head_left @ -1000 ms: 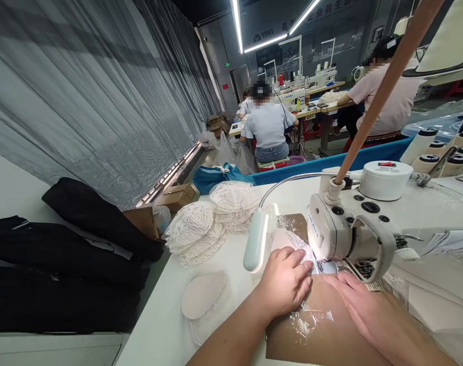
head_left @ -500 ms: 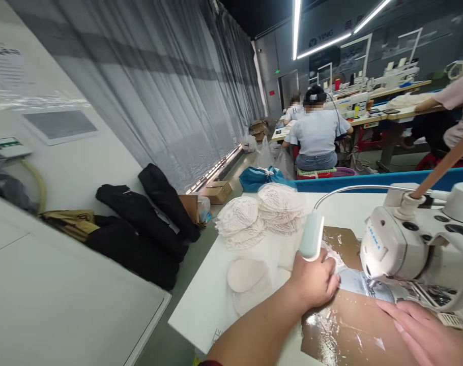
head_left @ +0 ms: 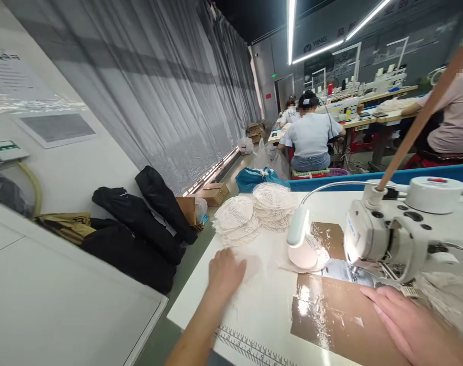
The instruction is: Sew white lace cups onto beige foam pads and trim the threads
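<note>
1. At the near edge of the white table [head_left: 273, 310], printed ruler markings [head_left: 254, 351] ran slantwise, close to the left forearm.
2. The brown sheet [head_left: 326, 325] lay flat at near right, glossy, with bright glare and small pale scuffs on its surface.
3. The right hand [head_left: 407, 320] rested palm down on that sheet, its fingers stretched out, lying close together and pointing left towards the needle area; it gripped nothing that showed.
4. The left hand [head_left: 224, 274] was well apart from it, at the left of the table, back upward, fingers bent and thumb held away to the right. Blur hid the fingertips, so whether they pinched anything could not be told.
5. Just beside that thumb lay a sheer whitish piece [head_left: 252, 265], faint against the tabletop and partly covered by the hand.
6. Farther on, the pale cup piece [head_left: 304, 256] sat left of the metal plate [head_left: 336, 270], under the small lamp [head_left: 298, 226]. It looked smooth, rounded and pinkish beige, with white lace around part of it; neither hand touched it.
7. To its right stood the white sewing machine [head_left: 363, 234], its head above the plate.
8. Beyond the left hand, two lace stacks [head_left: 235, 218] stood side by side, off-white and openly patterned.
9. At the far side, a person in a light top [head_left: 311, 132] sat facing away.
</note>
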